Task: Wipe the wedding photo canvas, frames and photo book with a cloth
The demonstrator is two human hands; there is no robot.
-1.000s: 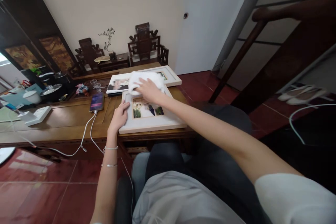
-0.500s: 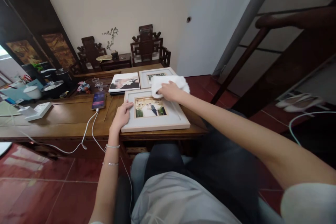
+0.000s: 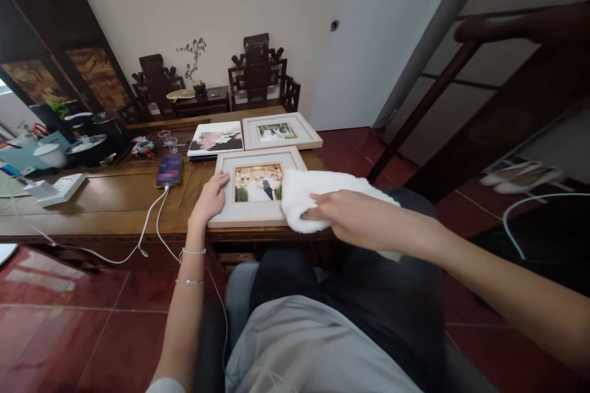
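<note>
A light-framed photo (image 3: 256, 185) lies flat at the near edge of the wooden table (image 3: 106, 202). My left hand (image 3: 211, 198) rests on its left edge, fingers curled over the frame. My right hand (image 3: 354, 216) presses a white towel (image 3: 313, 192) onto the frame's near right corner, fingers closed on the cloth. Behind it lie a second framed photo (image 3: 280, 131) and an unframed print (image 3: 216, 138).
A phone (image 3: 169, 170) with a white cable lies left of the frame, and a power strip (image 3: 62, 188) sits further left. Pots and clutter (image 3: 83, 147) fill the table's far left. Miniature wooden chairs (image 3: 260, 77) stand behind. A stair rail (image 3: 461, 61) rises at the right.
My right hand has dragged the towel from the frame's far edge down its right side to the near right corner. My left hand stayed on the frame's left edge.
</note>
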